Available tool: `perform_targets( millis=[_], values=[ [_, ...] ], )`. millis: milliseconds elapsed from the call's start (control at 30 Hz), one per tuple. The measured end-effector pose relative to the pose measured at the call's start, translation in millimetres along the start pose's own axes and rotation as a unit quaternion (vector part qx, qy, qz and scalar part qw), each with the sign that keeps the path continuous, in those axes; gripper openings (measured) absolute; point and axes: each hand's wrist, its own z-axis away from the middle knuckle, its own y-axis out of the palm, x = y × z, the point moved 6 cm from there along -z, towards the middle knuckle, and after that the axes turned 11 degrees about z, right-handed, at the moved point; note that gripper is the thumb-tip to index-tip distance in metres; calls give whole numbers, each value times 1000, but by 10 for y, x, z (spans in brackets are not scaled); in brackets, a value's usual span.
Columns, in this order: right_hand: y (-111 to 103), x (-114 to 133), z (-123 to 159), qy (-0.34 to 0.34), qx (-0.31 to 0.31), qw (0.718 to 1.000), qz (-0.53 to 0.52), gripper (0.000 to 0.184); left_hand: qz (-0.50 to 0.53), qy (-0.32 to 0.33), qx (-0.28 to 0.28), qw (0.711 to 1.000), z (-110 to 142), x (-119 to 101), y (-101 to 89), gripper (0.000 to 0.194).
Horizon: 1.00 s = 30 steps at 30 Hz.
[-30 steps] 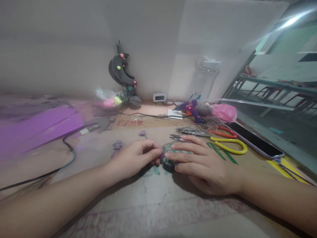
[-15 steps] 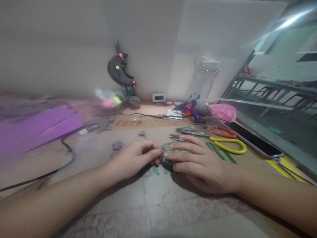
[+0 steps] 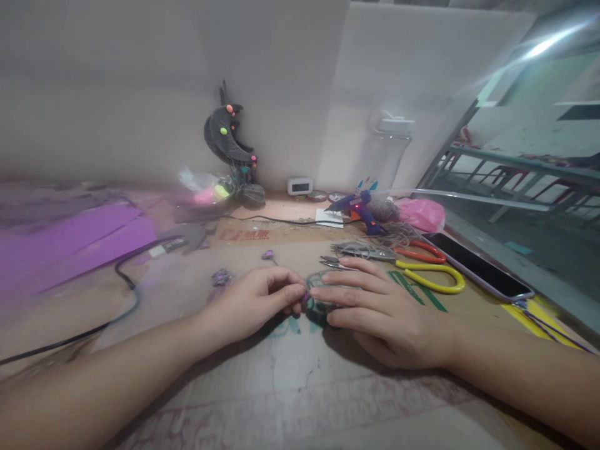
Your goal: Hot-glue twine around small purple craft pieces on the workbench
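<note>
My left hand (image 3: 267, 292) is closed, with thumb and fingertips pinching a small purple piece (image 3: 305, 295) whose exact kind I cannot make out. My right hand (image 3: 375, 309) lies palm down with its fingers stretched and apart. One fingertip reaches the purple piece, while the right thumb is hidden under the palm. Beyond my left hand lies a tiny purple-and-grey piece (image 3: 267, 254) on a thin stem. A small grey-purple cluster (image 3: 222, 277) sits left of that. Pliers with yellow handles (image 3: 435, 277) rest just past my right fingers.
Orange-handled pliers (image 3: 422, 251), a phone (image 3: 478, 265), a blue glue gun (image 3: 359, 209) and a pink bag (image 3: 422, 214) occupy the right side. A white digital clock (image 3: 300, 186) and a dark crescent ornament (image 3: 225, 137) are at the back. Purple sheets (image 3: 79, 244) and a black cable (image 3: 60, 342) lie left.
The view has shifted very slightly. Both hands keep the same pose around the purple piece.
</note>
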Motion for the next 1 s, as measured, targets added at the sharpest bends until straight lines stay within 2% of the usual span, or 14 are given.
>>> perform_targets(
  millis=[300, 500, 633, 1000],
  values=[
    [-11, -14, 4, 6, -11, 1000, -2, 25, 10, -3, 1, 1000, -3, -5, 16, 27],
    [20, -20, -1, 16, 13, 1000, 4, 25, 14, 1, 3, 1000, -7, 7, 13, 27],
    [-6, -10, -9, 9, -2, 1000, 4, 25, 19, -3, 3, 1000, -6, 5, 12, 25],
    [17, -22, -7, 14, 5, 1000, 0, 23, 26, -2, 6, 1000, -22, 25, 13, 25]
  ],
)
